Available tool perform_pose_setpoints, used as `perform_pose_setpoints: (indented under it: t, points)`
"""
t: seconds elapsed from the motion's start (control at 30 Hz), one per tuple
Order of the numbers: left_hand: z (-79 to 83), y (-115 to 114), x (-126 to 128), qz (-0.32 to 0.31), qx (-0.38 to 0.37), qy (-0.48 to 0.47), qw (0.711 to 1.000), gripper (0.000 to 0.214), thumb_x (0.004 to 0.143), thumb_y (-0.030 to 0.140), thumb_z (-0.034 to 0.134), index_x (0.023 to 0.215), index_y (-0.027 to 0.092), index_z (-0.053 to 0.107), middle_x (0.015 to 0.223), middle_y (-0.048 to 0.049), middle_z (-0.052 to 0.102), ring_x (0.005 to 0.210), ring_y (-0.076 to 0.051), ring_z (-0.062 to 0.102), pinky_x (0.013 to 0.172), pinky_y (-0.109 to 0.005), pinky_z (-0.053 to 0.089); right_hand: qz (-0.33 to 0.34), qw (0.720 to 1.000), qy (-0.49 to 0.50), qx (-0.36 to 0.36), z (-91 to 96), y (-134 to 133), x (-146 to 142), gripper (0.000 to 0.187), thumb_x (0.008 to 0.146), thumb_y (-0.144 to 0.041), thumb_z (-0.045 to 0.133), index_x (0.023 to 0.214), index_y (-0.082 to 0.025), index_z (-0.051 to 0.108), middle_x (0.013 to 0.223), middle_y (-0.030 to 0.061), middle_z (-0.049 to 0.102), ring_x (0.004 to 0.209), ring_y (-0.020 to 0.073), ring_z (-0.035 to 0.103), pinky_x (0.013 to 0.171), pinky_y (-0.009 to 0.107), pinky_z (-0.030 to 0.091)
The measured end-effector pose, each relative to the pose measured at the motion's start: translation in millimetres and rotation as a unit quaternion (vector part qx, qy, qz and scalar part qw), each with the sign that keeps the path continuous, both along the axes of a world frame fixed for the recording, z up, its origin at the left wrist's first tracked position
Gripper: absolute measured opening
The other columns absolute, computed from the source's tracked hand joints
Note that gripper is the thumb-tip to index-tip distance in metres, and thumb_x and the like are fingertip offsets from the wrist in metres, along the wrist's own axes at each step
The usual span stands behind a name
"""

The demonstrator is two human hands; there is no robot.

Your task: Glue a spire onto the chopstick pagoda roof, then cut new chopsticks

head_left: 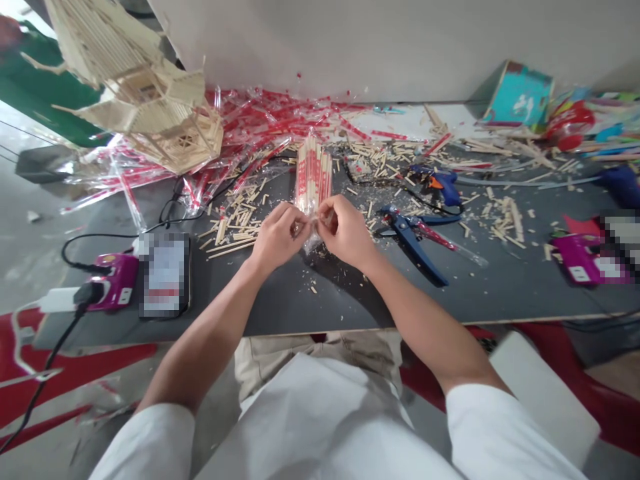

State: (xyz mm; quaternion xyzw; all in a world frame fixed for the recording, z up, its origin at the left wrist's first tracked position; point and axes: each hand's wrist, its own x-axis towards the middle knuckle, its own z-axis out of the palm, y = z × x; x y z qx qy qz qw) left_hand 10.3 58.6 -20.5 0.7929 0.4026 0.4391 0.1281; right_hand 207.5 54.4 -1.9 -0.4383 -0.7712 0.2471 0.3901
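Observation:
My left hand [277, 235] and my right hand [344, 230] meet over the middle of the dark board [300, 300]. Both are closed in a pinch on the near end of a clear plastic packet of wooden chopsticks [313, 175] with red print. The packet points away from me, its far end resting among cut wood pieces [235, 223]. Just right of my right hand lie blue-handled cutters [413, 235].
A wooden stick model house [145, 100] stands at the back left. Torn red-and-clear wrappers [260, 127] pile along the wall. A blue glue gun [443, 183], a phone [164, 273], a purple device [113, 280] with cables and a teal box [520, 93] lie around.

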Motion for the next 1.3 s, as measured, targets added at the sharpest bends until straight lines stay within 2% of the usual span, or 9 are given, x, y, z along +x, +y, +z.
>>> perform_pose_setpoints:
  t: [0.1, 0.27, 0.47, 0.63, 0.77, 0.93, 1.03, 1.13, 1.3]
  points:
    - [1.0, 0.7, 0.9, 0.010, -0.030, 0.056, 0.998, 0.012, 0.099, 0.025, 0.061, 0.090, 0.020, 0.055, 0.091, -0.0039, 0.057, 0.074, -0.015, 0.053, 0.067, -0.029, 0.042, -0.011, 0.997, -0.079, -0.008, -2.0, -0.3, -1.7, 0.005, 0.100, -0.027, 0.050, 0.098, -0.022, 0.051, 0.102, 0.0074, 0.060, 0.077, 0.0178, 0.057, 0.075, 0.035, 0.047]
    - [5.1, -0.6, 6.2, 0.011, -0.047, 0.170, 0.984, 0.012, 0.103, 0.022, 0.050, 0.091, 0.019, 0.052, 0.095, -0.0085, 0.056, 0.085, -0.021, 0.055, 0.066, -0.032, 0.040, -0.036, 0.975, -0.215, -0.041, -3.7, 0.7, -7.3, 0.019, 0.104, -0.032, 0.041, 0.106, -0.017, 0.052, 0.115, 0.0170, 0.058, 0.073, 0.0205, 0.058, 0.065, 0.038, 0.043]
    - [0.4, 0.7, 11.7, 0.034, -0.030, 0.224, 0.973, 0.011, 0.102, 0.017, 0.046, 0.093, 0.018, 0.053, 0.097, -0.0128, 0.057, 0.090, -0.027, 0.057, 0.070, -0.035, 0.044, -0.034, 0.967, -0.250, -0.036, -1.0, 4.1, -12.6, 0.020, 0.102, -0.026, 0.039, 0.108, -0.015, 0.055, 0.113, 0.0184, 0.061, 0.081, 0.0248, 0.063, 0.068, 0.037, 0.046]
    - [-3.8, 5.1, 10.7, 0.045, -0.033, 0.218, 0.974, 0.012, 0.101, 0.014, 0.045, 0.090, 0.019, 0.048, 0.093, -0.0105, 0.056, 0.087, -0.025, 0.058, 0.069, -0.033, 0.043, -0.035, 0.975, -0.217, -0.020, -3.6, 7.2, -16.3, 0.015, 0.102, -0.022, 0.040, 0.104, -0.016, 0.053, 0.111, 0.0172, 0.062, 0.090, 0.0273, 0.064, 0.075, 0.038, 0.046]
    - [-2.2, 8.7, 6.5, 0.020, -0.038, 0.198, 0.979, 0.011, 0.102, 0.017, 0.043, 0.092, 0.021, 0.045, 0.094, -0.0084, 0.057, 0.084, -0.022, 0.058, 0.071, -0.032, 0.044, -0.032, 0.983, -0.180, 0.000, -8.9, 11.1, -16.2, 0.007, 0.101, -0.022, 0.042, 0.098, -0.020, 0.048, 0.103, 0.0121, 0.061, 0.082, 0.0238, 0.060, 0.072, 0.037, 0.044]
    - [-2.1, 15.1, -2.0, 0.020, -0.030, 0.117, 0.992, 0.018, 0.106, 0.026, 0.046, 0.089, 0.022, 0.043, 0.088, -0.0042, 0.053, 0.076, -0.018, 0.052, 0.070, -0.032, 0.043, -0.059, 0.997, -0.028, 0.048, -12.9, 20.9, -3.6, 0.017, 0.099, -0.026, 0.054, 0.087, -0.024, 0.043, 0.085, 0.0023, 0.056, 0.074, 0.0173, 0.054, 0.069, 0.033, 0.042]
    - [-2.9, 14.9, -4.8, 0.032, -0.017, 0.085, 0.996, 0.015, 0.104, 0.032, 0.057, 0.100, 0.021, 0.049, 0.094, -0.0036, 0.054, 0.076, -0.016, 0.053, 0.070, -0.030, 0.044, -0.056, 0.996, 0.069, 0.009, -13.6, 24.9, 4.2, 0.018, 0.094, -0.027, 0.065, 0.088, -0.024, 0.048, 0.079, -0.0017, 0.058, 0.070, 0.0141, 0.056, 0.065, 0.029, 0.044]
    - [-3.2, 8.2, -1.0, 0.080, 0.011, 0.074, 0.994, 0.027, 0.102, 0.043, 0.064, 0.112, 0.021, 0.052, 0.097, -0.0038, 0.059, 0.076, -0.015, 0.055, 0.065, -0.028, 0.042, -0.056, 0.991, 0.117, -0.019, -14.5, 25.7, 6.6, 0.016, 0.091, -0.029, 0.069, 0.089, -0.024, 0.053, 0.078, -0.0025, 0.061, 0.068, 0.0127, 0.058, 0.063, 0.028, 0.046]
    - [-3.7, -7.5, 15.1, 0.127, 0.029, 0.140, 0.982, 0.031, 0.095, 0.046, 0.074, 0.088, 0.020, 0.059, 0.089, -0.0031, 0.062, 0.073, -0.015, 0.059, 0.059, -0.029, 0.034, -0.054, 0.989, 0.135, 0.016, -18.4, 26.4, 4.3, 0.025, 0.089, -0.038, 0.076, 0.086, -0.022, 0.057, 0.083, -0.0007, 0.058, 0.072, 0.0126, 0.056, 0.065, 0.029, 0.047]
